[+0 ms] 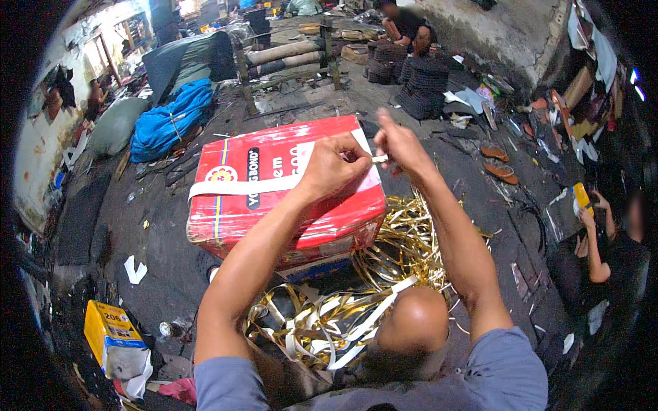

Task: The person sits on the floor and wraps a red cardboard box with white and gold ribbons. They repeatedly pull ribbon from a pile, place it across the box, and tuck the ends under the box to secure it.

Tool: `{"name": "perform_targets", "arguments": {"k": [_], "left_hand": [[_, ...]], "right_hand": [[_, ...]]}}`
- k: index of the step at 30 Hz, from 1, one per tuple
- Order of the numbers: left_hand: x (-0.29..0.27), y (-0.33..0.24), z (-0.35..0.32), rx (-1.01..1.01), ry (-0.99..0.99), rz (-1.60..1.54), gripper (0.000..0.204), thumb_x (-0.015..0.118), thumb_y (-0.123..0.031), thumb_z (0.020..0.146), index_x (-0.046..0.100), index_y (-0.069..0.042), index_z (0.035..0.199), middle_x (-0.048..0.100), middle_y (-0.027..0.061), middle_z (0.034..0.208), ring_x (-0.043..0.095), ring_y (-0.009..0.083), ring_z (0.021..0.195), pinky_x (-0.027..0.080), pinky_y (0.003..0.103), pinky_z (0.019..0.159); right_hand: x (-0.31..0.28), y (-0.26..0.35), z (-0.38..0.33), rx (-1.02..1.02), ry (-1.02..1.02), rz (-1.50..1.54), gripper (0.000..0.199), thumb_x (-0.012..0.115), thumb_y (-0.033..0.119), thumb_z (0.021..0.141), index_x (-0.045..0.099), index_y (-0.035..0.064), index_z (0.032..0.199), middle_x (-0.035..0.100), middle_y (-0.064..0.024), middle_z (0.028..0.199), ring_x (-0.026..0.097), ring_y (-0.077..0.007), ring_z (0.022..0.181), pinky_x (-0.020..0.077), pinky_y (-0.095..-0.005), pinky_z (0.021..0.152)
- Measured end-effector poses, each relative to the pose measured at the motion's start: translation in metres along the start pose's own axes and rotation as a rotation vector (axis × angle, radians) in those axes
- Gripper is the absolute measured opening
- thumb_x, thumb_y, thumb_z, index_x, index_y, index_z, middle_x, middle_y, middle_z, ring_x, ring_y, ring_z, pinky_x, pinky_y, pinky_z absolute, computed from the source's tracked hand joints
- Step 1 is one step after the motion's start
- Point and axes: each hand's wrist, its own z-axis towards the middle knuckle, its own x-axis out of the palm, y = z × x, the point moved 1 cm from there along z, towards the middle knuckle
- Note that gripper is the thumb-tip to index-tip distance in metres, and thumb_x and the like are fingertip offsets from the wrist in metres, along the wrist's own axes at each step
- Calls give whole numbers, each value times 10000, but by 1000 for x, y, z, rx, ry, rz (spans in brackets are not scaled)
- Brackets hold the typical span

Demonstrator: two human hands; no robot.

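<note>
Head view: the dark, littered floor (pixel 157 226) fills the frame. At centre stands one red rectangular cardboard box wrapped in clear film (pixel 274 188), crossed by a white band. Below it, at lower centre, lies one tangled heap of gold and white flat ribbon strips (pixel 343 315), which spreads to the right of the box and partly lies against its lower edge. One yellow carton with torn white wrapping (pixel 113 335) lies at lower left. One blue bundled sack (pixel 171 120) lies at upper left. Stacks of dark round woven items (pixel 418 82) stand at upper centre, beside a seated person. Two orange sandals (pixel 498 163) lie at right. A second person sits at the right edge.

The short white strip piece (pixel 379 159) is small, pale and narrow. It is at centre, above the box's upper right corner, held between both hands. The left hand (pixel 332 164) pinches its left end with a narrow grip. The right hand (pixel 401 144) pinches its right end, fingers closed on it.
</note>
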Motion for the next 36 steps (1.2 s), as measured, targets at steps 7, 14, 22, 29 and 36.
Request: {"name": "perform_targets", "arguments": {"k": [7,14,22,29,36], "left_hand": [[-3,10,-3,13,-8,-7,99,784,-97,817,765,-2,838,728,83,798,690,142,754,552,306,715],[0,11,-5,-78,-17,5,82,783,-87,828,786,-8,851,753,63,814,690,124,741,554,292,705],[0,7,2,-87,-10,-8,53,791,-75,837,797,-29,862,753,43,816,677,105,734,544,276,686],[-4,9,-6,-88,-15,-8,36,779,-51,854,798,-28,874,745,38,858,677,94,780,538,260,677],[0,7,-6,-58,1,15,43,781,-47,849,805,-28,879,740,50,868,680,98,770,543,254,680]], "right_hand": [[35,-34,6,-434,-233,-362,434,535,308,1038,690,-65,879,689,-265,798,671,-372,732,506,-486,734],[59,-89,11,-393,-324,-101,385,551,259,1045,672,-62,870,668,-232,742,630,-308,656,476,-462,662],[110,-285,14,-260,-349,-202,305,591,217,976,652,-41,826,640,-274,773,605,-484,743,467,-540,702],[141,-374,-21,36,-314,-275,184,571,99,820,686,-41,789,644,-291,776,631,-468,748,494,-546,706],[140,-409,-42,153,-153,-455,226,591,117,886,709,-73,856,720,-290,906,703,-487,865,569,-542,774]]}}
